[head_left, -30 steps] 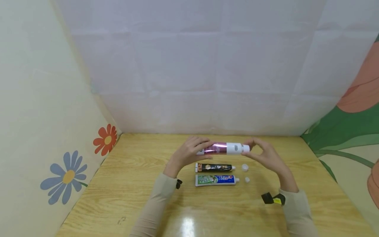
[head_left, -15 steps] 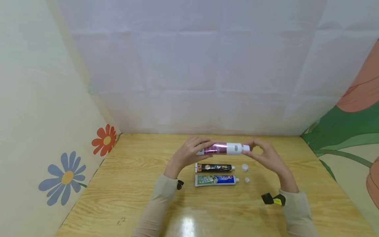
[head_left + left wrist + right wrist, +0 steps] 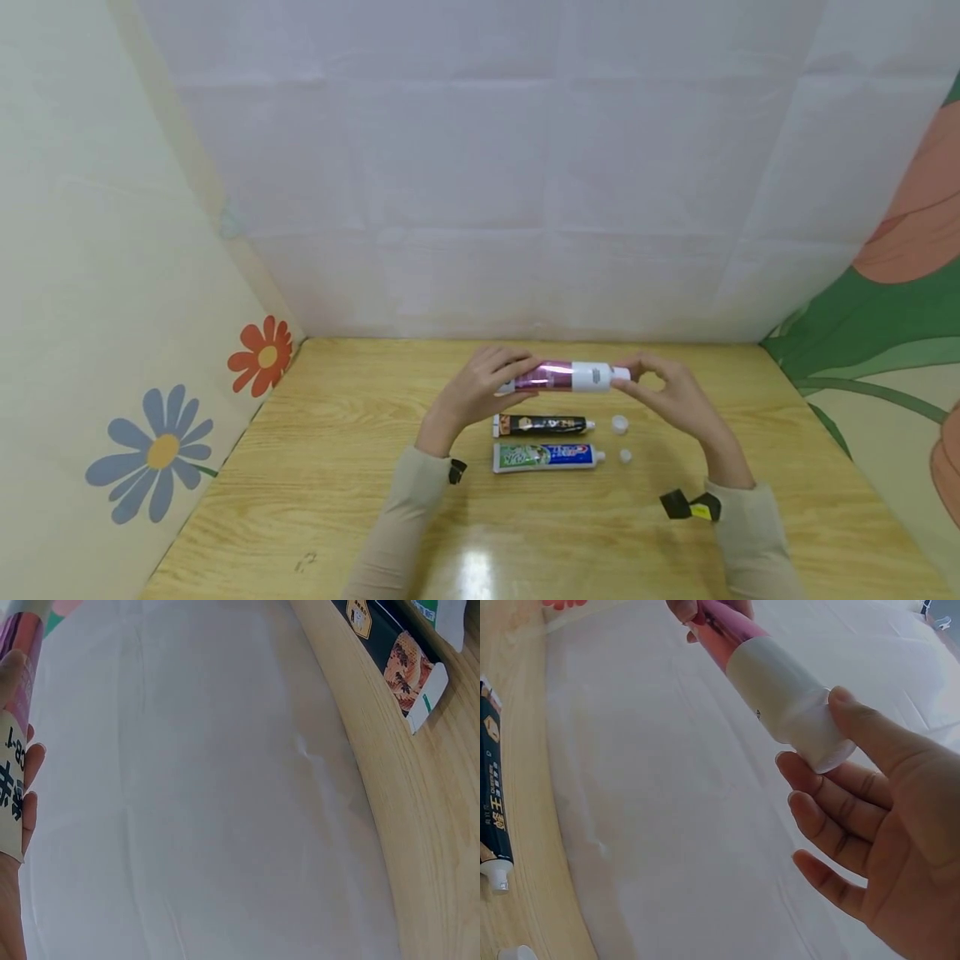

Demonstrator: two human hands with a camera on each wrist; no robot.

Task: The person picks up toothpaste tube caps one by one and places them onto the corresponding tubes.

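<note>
My left hand (image 3: 480,385) grips a pink and white toothpaste tube (image 3: 555,376) near its flat end, holding it sideways above the table. At the tube's right end, my right hand (image 3: 672,395) pinches the white cap (image 3: 823,739) between thumb and fingers. The right wrist view shows the cap at the tube's neck, thumb on top and fingertips underneath. In the left wrist view, fingers wrap the tube's printed white and pink body (image 3: 16,742). Below the hands, a black toothpaste tube (image 3: 543,425) and a green and blue toothpaste tube (image 3: 545,457) lie side by side.
Two loose white caps lie right of the tubes: a larger cap (image 3: 619,425) and a smaller cap (image 3: 626,456). The wooden table (image 3: 315,450) meets a white sheet (image 3: 457,167) at the back. Walls with painted flowers stand at both sides.
Both hands keep their places on the tube and its cap, with only a very slight shift. The tubes and caps on the table stay where they were.
</note>
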